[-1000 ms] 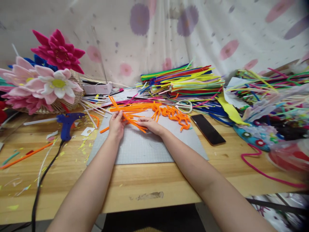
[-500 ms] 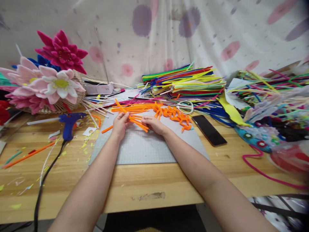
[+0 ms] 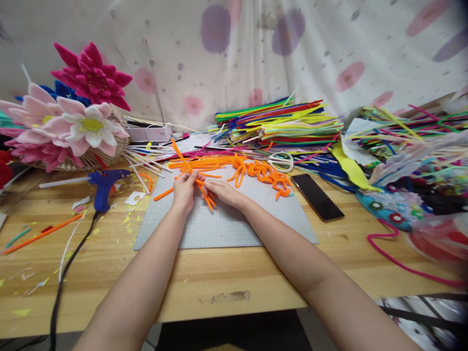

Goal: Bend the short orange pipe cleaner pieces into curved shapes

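Several orange pipe cleaners [image 3: 209,199] cross one another in a small bunch above the grey cutting mat [image 3: 226,229]. My left hand [image 3: 185,189] is closed around the bunch near its middle, with one end sticking up and away past the fingers. My right hand [image 3: 222,191] is closed at the near, right side of the same bunch, its fingertips pressed on the stems and partly hidden. Straight orange pipe cleaners [image 3: 204,162] lie along the mat's far edge. Beside them sits a pile of bent orange pieces [image 3: 268,175].
At left lie a blue glue gun [image 3: 104,187] with a black cord and scattered scraps; felt-like flowers [image 3: 91,126] stand behind. Bundles of coloured pipe cleaners [image 3: 278,122] and scissors [image 3: 281,161] are at the back. A phone [image 3: 317,197] lies right of the mat.
The held bunch has turned so its near ends point more towards me. My right hand has shifted slightly left and closer to my left hand.
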{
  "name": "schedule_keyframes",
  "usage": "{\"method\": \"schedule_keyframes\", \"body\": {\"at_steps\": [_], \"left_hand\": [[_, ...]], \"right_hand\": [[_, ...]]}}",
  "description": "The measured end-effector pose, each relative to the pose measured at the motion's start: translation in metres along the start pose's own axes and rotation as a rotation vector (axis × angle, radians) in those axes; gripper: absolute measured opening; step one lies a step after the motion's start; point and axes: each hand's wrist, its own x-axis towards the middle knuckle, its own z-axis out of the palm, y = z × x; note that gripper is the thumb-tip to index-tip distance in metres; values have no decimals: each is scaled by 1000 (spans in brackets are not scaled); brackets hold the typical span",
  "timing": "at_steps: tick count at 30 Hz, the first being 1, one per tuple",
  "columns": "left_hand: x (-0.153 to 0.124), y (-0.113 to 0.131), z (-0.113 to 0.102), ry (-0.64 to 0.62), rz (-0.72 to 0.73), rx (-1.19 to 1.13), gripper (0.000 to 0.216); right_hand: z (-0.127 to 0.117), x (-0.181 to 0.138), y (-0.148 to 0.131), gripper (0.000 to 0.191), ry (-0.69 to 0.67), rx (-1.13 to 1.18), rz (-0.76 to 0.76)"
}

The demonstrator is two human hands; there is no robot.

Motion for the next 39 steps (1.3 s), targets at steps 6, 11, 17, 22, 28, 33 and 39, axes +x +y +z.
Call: {"method": "schedule_keyframes", "body": {"at_steps": [6, 11, 17, 22, 28, 33, 39], "left_hand": [[3, 12, -5, 10, -67, 29, 23], [8, 15, -11, 102, -40, 37, 27], [10, 16, -13, 192, 14, 111, 27], [13, 17, -16, 215, 20, 101, 27], [10, 17, -16, 115, 7, 93, 31], [0, 11, -8, -299, -129, 52, 32], [-4, 5, -5, -291, -121, 49, 28]], "right_hand": [[-9, 0, 6, 37, 114, -381, -93], [-2, -7, -3, 36, 75, -765, -226], [7, -9, -8, 40, 42, -878, -282], [5, -7, -5, 38, 45, -831, -290], [3, -6, 1, 34, 106, -357, -144], [-6, -3, 8, 38, 140, 437, 67], [-8, -2, 8, 35, -40, 777, 149]]}}
